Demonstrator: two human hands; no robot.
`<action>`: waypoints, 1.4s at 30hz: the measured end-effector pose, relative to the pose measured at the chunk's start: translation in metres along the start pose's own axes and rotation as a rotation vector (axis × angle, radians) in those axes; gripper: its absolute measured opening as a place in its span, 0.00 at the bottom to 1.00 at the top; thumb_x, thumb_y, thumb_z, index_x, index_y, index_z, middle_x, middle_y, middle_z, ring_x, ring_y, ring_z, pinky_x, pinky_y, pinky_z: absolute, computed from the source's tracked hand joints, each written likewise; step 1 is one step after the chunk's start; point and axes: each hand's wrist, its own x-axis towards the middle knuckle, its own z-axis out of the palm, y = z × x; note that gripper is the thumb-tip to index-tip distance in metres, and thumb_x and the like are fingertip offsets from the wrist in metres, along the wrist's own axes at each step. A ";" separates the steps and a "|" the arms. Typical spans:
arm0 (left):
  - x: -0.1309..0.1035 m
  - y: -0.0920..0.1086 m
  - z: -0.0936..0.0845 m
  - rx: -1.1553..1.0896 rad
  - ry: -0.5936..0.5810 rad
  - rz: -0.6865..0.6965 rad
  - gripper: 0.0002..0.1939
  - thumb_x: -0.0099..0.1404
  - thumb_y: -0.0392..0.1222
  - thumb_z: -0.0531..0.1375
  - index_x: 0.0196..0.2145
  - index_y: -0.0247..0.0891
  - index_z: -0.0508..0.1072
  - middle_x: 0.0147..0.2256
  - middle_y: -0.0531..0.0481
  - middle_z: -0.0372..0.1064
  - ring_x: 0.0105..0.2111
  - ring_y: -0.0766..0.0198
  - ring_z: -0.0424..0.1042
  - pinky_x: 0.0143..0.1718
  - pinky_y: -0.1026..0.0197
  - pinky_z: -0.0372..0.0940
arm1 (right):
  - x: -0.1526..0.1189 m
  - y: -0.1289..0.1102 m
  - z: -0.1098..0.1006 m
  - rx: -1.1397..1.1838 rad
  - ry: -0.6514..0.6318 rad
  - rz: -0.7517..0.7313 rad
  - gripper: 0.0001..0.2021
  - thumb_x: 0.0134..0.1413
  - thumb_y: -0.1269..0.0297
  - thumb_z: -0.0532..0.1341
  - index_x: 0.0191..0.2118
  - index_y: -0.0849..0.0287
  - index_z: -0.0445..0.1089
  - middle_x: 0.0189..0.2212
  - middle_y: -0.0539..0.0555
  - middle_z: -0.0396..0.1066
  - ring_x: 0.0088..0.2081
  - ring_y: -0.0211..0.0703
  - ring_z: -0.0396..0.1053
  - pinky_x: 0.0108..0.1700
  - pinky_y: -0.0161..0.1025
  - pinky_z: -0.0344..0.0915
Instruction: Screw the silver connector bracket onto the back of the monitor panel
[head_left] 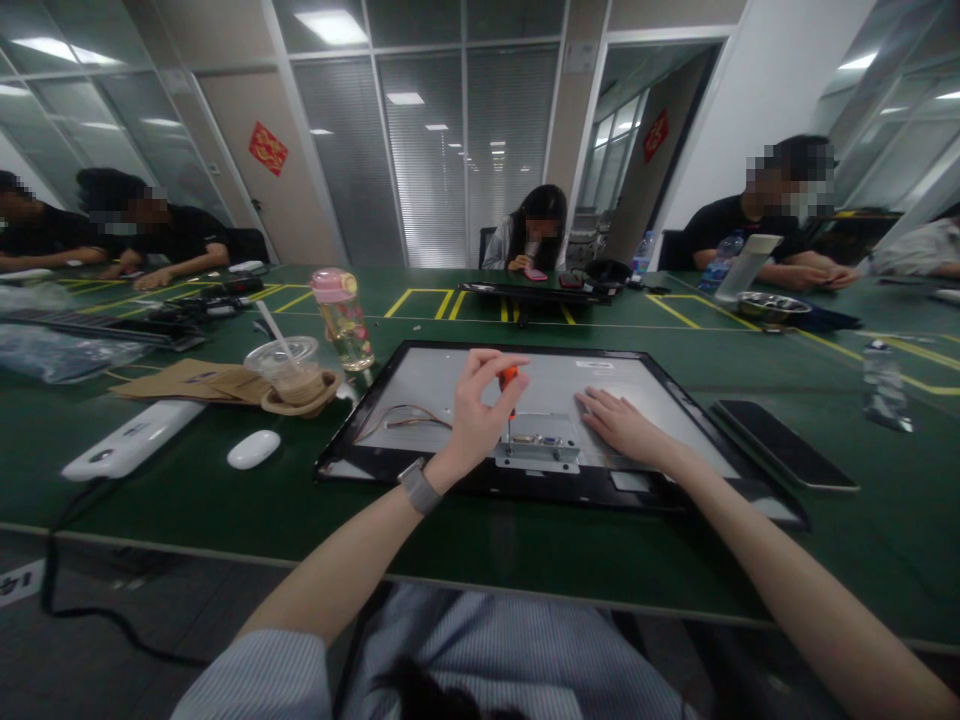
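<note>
A black-framed panel with a grey back (525, 375) lies flat on the green table. My left hand (480, 405), with a watch at its wrist, has its fingers curled round the orange handle of a screwdriver (510, 376). The tool stands upright, its shaft pointing down at a metal bracket with connector ports (544, 452) near the panel's front edge; whether the tip meets a screw is too small to tell. My right hand (619, 425) rests on the panel's back, right of the bracket, fingers stretched out. Thin wires (416, 420) lie left of the bracket.
Left of the panel are a white mouse (253, 450), a white power strip (131, 440), an iced drink cup (289, 365) and a pink-lidded bottle (343, 320). A black phone (784, 443) lies to the right. Several people sit across the green table (465, 550).
</note>
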 end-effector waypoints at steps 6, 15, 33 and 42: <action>0.002 0.001 -0.001 0.066 0.057 -0.008 0.05 0.71 0.37 0.62 0.42 0.42 0.79 0.37 0.50 0.66 0.37 0.63 0.70 0.42 0.59 0.68 | 0.001 -0.001 0.000 -0.007 -0.005 0.002 0.30 0.72 0.55 0.41 0.71 0.61 0.58 0.71 0.65 0.56 0.71 0.59 0.55 0.68 0.60 0.55; 0.002 0.001 -0.002 -0.035 0.009 -0.062 0.12 0.77 0.40 0.54 0.47 0.41 0.78 0.40 0.47 0.75 0.40 0.61 0.73 0.43 0.57 0.68 | -0.002 -0.007 -0.007 0.008 -0.032 0.029 0.30 0.72 0.55 0.40 0.72 0.60 0.57 0.72 0.65 0.55 0.71 0.59 0.54 0.69 0.61 0.53; 0.004 0.001 -0.002 0.036 0.045 -0.061 0.12 0.77 0.39 0.54 0.47 0.40 0.77 0.41 0.46 0.74 0.41 0.61 0.73 0.43 0.57 0.69 | -0.001 -0.005 -0.006 0.006 -0.024 0.014 0.30 0.72 0.54 0.40 0.71 0.60 0.58 0.71 0.65 0.56 0.71 0.59 0.55 0.68 0.61 0.55; -0.002 0.000 0.002 0.026 0.062 -0.034 0.07 0.73 0.44 0.61 0.45 0.42 0.77 0.41 0.48 0.69 0.39 0.62 0.71 0.44 0.56 0.70 | -0.001 -0.003 -0.006 -0.002 -0.024 0.006 0.30 0.72 0.54 0.40 0.72 0.59 0.57 0.72 0.64 0.56 0.71 0.60 0.55 0.68 0.62 0.56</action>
